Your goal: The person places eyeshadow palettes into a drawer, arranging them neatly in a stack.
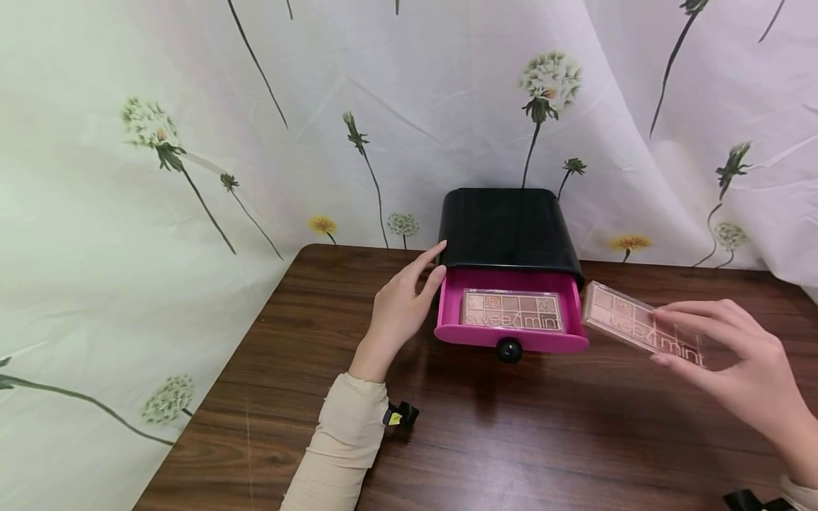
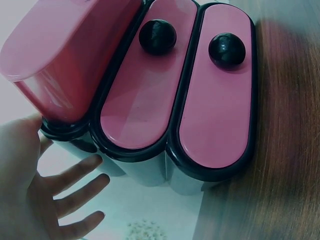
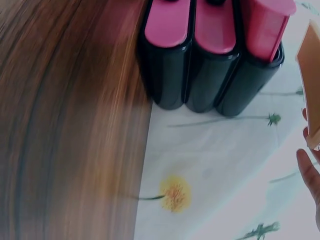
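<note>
A black drawer cabinet [image 1: 505, 226] stands at the table's back, its top pink drawer [image 1: 456, 335] pulled out. Inside that drawer lies an eyeshadow palette [image 1: 511, 309] with a clear lid lettered "sweet mint". My left hand [image 1: 399, 304] is at the cabinet's left side, fingers extended around its front corner; the left wrist view shows those fingers [image 2: 82, 195] spread. Just right of the drawer, my right hand [image 1: 744, 358] pinches a second, similar palette [image 1: 621, 318] between thumb and fingers, tilted. Only its edge and back [image 3: 311, 82] appear in the right wrist view.
Two lower pink drawers [image 2: 145, 95] with round black knobs are pushed in. Under everything is a dark wooden table [image 1: 486, 440]. Behind it hangs a white cloth [image 1: 441, 121] printed with dandelions, close to the cabinet's back.
</note>
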Demonstrator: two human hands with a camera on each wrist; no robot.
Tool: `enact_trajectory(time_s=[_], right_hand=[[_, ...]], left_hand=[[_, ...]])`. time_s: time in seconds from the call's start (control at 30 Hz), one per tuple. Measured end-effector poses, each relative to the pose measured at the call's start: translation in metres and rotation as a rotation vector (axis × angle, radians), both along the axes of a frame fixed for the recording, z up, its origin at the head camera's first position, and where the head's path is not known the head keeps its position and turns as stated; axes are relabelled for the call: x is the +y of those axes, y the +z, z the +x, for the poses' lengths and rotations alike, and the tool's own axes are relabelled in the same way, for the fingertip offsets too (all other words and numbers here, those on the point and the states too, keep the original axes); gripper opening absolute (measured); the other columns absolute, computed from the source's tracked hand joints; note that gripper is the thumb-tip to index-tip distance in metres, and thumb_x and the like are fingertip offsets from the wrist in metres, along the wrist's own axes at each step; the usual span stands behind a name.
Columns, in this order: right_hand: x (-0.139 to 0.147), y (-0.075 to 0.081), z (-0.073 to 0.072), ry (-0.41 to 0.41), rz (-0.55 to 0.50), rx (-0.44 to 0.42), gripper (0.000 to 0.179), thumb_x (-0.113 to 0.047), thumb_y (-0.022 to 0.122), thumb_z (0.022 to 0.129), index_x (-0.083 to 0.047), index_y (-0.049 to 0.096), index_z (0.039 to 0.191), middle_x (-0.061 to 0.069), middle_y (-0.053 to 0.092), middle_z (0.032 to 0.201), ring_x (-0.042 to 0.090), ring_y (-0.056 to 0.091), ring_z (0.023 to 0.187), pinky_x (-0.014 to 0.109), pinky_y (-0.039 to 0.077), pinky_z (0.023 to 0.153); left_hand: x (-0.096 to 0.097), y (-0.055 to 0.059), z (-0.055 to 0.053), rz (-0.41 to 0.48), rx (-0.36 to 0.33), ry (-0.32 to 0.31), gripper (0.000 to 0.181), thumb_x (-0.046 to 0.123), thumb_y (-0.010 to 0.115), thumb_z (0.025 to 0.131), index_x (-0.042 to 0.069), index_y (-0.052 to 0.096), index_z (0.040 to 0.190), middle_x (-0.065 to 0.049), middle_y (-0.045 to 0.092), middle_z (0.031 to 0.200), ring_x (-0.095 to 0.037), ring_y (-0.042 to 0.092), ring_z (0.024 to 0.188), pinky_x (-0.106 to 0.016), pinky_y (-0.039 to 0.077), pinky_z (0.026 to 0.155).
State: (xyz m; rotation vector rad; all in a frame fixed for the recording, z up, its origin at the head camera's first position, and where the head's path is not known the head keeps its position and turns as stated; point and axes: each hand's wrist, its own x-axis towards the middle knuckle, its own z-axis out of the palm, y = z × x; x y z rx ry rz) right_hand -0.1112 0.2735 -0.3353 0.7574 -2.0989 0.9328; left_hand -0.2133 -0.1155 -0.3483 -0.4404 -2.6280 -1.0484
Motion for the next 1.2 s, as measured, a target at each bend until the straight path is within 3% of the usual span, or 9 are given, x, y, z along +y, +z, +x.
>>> enact_trajectory(time_s=[0.13,0.3,0.63,0.93,1.2], right_hand=[[-0.020,0.010,0.002,0.008,0.003,0.033,0.066,-0.059,0.070,0.082,0.005,0.075,0.098,0.000,0.069,0.104,0.001,0.053,0.095,0.011,0.033,0.083],[-0.040,0.018,0.001,0.041,-0.013,0.063,0.063,-0.056,0.070,0.085,0.006,0.075,0.096,0.006,0.069,0.100,0.003,0.053,0.096,0.012,0.035,0.084],[-0.060,0.015,-0.016,0.084,-0.008,0.095,0.059,-0.054,0.069,0.087,0.003,0.076,0.100,0.016,0.069,0.101,0.009,0.051,0.095,0.014,0.033,0.083],[-0.075,0.006,-0.030,0.112,0.007,0.026,0.056,-0.054,0.072,0.085,-0.003,0.076,0.107,0.013,0.069,0.111,0.014,0.051,0.100,0.019,0.034,0.088],[-0.092,0.005,-0.035,0.139,-0.009,-0.009,0.049,-0.044,0.079,0.081,-0.004,0.076,0.110,0.012,0.068,0.117,0.018,0.052,0.104,0.019,0.035,0.089]], left_hand=[[0.000,0.000,0.000,0.000,0.001,-0.002,0.052,0.063,0.032,0.101,0.047,0.038,0.150,0.001,0.061,0.132,-0.016,0.059,0.115,-0.050,0.047,0.089],[-0.001,-0.001,-0.001,-0.001,0.009,-0.004,0.052,0.064,0.032,0.101,0.047,0.039,0.149,0.001,0.061,0.132,-0.017,0.059,0.114,-0.050,0.047,0.088],[-0.001,-0.001,-0.001,-0.005,0.017,-0.004,0.052,0.063,0.033,0.101,0.047,0.039,0.149,0.001,0.062,0.131,-0.016,0.060,0.112,-0.048,0.048,0.086],[0.000,0.000,0.000,-0.003,0.021,-0.002,0.053,0.064,0.032,0.101,0.046,0.039,0.149,0.001,0.062,0.131,-0.016,0.060,0.112,-0.048,0.048,0.086],[0.001,0.000,0.001,0.002,0.018,-0.003,0.052,0.063,0.034,0.101,0.045,0.040,0.150,0.000,0.062,0.131,-0.018,0.060,0.113,-0.049,0.048,0.087]])
